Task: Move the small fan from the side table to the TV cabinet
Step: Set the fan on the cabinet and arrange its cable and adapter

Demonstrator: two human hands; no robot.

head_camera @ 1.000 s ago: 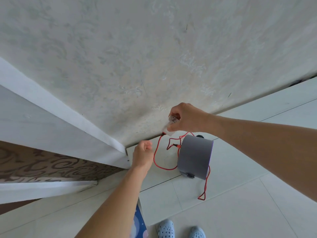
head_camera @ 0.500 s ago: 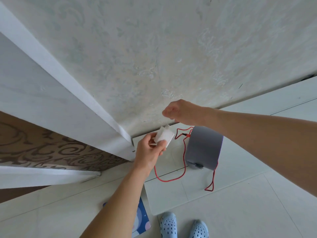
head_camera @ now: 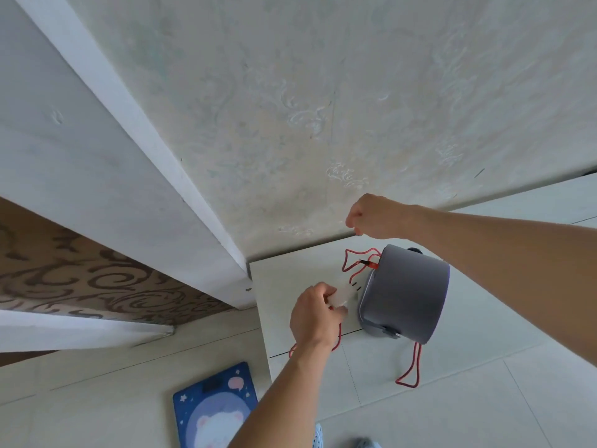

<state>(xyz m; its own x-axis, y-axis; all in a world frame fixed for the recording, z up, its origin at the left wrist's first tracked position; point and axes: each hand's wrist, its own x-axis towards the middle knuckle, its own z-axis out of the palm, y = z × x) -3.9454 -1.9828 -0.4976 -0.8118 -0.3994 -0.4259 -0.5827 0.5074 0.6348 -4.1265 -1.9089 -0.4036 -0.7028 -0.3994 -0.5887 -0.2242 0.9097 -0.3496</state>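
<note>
Small fan (head_camera: 405, 294), a grey drum-shaped unit, lay on its side on the white desk (head_camera: 290, 276) near the wall corner. Hard plastic shell, looked light, rigid and a bit slick on the curved side; likely to roll if nudged. Best hold was probably across the drum body or around its rim, one hand enough.

Red cable (head_camera: 358, 265) was plugged into the fan's side, looped loosely on the desk between fan and wall, with another loop hanging off the front edge below the fan. It ran on to a white plug (head_camera: 345, 294), prongs showing toward the fan. Left hand (head_camera: 315, 318) pinched that plug, fingers curled round it, just beside the fan. Right hand (head_camera: 371, 216) hovered above the fan close to the wall, fingers curled in; whether it pinched anything could not be told.

Main snag judged: trailing cable could catch on the desk edge or drag when the fan is lifted; gather it first.

Around: patterned wall (head_camera: 323, 108), white door frame (head_camera: 161, 189) at left, tiled floor (head_camera: 484, 399), blue bathroom scale (head_camera: 213, 409) on the floor below the desk.
</note>
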